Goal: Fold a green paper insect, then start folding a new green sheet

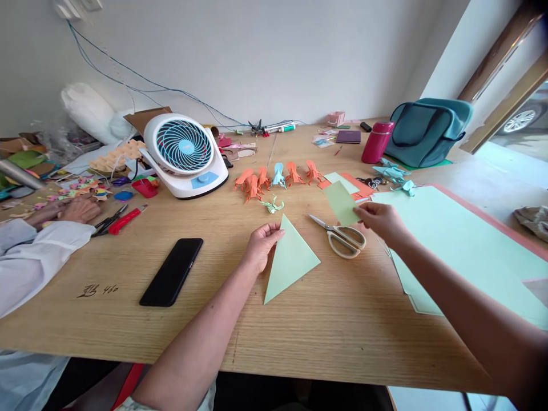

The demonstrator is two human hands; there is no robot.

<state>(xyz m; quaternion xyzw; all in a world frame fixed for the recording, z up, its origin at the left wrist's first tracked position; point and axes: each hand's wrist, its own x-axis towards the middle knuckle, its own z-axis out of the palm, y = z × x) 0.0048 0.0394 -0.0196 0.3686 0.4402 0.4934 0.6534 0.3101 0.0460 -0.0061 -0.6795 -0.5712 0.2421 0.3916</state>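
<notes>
My left hand [262,246] pinches the upper edge of a light green paper triangle [291,260] standing just over the table. Off to the right, my right hand [381,220] grips the lower corner of a small green paper strip [341,204], raised above a stack of coloured paper. Between the hands lie scissors [342,235] with pale handles, their blades pointing up and left. Beyond them stands a row of folded paper figures, orange ones [292,174] and a blue one [278,176]. A small green folded figure [273,204] rests in front of the row.
Large green sheets [449,245] cover the right side. A black phone [172,272] and a white fan [184,151] are at left. Another person's hands [77,210] work near a red cutter [127,220]. A pink bottle [377,142] stands by a teal bag [430,132].
</notes>
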